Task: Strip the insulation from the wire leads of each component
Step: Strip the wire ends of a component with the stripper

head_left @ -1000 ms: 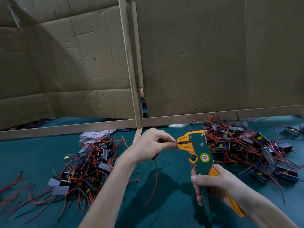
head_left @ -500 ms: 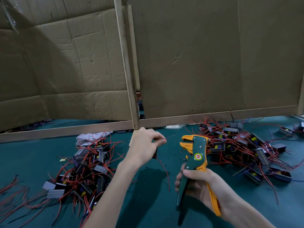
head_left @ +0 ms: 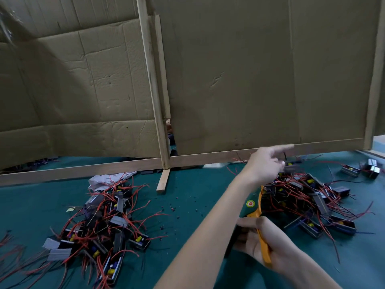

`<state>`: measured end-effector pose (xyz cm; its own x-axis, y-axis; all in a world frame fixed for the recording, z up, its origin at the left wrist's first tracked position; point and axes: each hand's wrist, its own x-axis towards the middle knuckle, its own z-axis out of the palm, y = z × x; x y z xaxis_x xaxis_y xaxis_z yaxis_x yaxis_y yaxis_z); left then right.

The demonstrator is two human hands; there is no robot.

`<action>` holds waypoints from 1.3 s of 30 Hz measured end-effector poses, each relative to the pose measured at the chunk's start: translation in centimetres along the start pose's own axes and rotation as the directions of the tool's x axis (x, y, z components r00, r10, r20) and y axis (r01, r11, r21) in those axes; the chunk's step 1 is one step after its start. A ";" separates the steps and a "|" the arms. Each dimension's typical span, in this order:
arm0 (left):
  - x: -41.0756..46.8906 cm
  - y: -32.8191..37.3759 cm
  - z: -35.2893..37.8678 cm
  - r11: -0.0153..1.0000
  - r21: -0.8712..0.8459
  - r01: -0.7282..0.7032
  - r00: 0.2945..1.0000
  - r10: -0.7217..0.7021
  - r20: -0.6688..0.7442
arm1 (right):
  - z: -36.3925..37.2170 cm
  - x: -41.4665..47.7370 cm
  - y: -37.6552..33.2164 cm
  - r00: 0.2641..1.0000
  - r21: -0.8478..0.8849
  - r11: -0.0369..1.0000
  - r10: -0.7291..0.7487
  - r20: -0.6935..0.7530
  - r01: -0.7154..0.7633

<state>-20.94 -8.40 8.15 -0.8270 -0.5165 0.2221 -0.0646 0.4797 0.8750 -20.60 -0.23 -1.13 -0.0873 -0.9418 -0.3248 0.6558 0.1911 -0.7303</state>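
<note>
Fingers point(head_left: 285, 146) of my left hand point(head_left: 264, 166) are flung out now, index straight as a pointer and the rest a blur. Whether anything is pinched under them, I can't tell. A second ago that hand was up against the head of the wire stripper point(head_left: 250, 204), feeding a red lead in. Half a second ago it had pulled clear with the red lead trailing. Now my arm has swung right across and hangs over the right-hand pile of components point(head_left: 308, 197) at four o'clock, just in front of the wooden rail point(head_left: 208, 158) under the cardboard screen point(head_left: 229, 80). I can see no red lead dangling from it any more.

Down at five o'clock, my right hand point(head_left: 256, 243) is wrapped round the handles of the wire stripper. It has dropped low, its head toward that same pile and partly hidden behind my left forearm. How its jaws stand, I can't see.

My read is that that lead is finished. This reach either drops the done piece or grabs a fresh one, and the blur won't let me call which.

The left-hand pile point(head_left: 100, 230) sits at eight o'clock, a tangle of red wires well apart from both hands. Specks of insulation point(head_left: 174, 209) dot the green table point(head_left: 198, 184) at six o'clock. There's plenty still to strip, I'd judge.
</note>
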 end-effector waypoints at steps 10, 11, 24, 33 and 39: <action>-6.6 -4.5 -9.2 0.917 0.363 0.168 0.959 -0.067 -0.274 | -0.1 0.1 0.5 0.999 -0.011 0.999 0.047 -0.012 -0.047; -7.2 -5.3 -10.8 0.839 0.466 0.280 0.930 -0.117 -0.348 | -0.2 0.1 0.5 0.999 -0.018 0.999 0.045 -0.017 -0.046; -13.2 -13.9 -22.5 0.160 0.503 0.849 0.506 -0.517 -0.690 | -0.5 0.1 0.1 0.999 -0.075 0.997 0.032 -0.029 -0.034; -13.3 -14.8 -22.8 0.158 0.632 0.758 0.648 -0.295 -0.703 | -0.9 0.4 0.3 0.999 -0.087 0.996 0.028 -0.027 -0.030; -12.6 -13.2 -23.3 0.353 0.607 0.712 0.655 -0.020 -0.756 | -1.1 0.5 0.2 0.999 -0.086 0.996 0.027 -0.017 -0.029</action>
<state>3.34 -24.74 3.78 -0.1180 -0.8838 0.4527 -0.9506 0.2323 0.2059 -21.32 -0.34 -2.11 -0.0820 -0.9314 -0.3546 0.5912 0.2410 -0.7697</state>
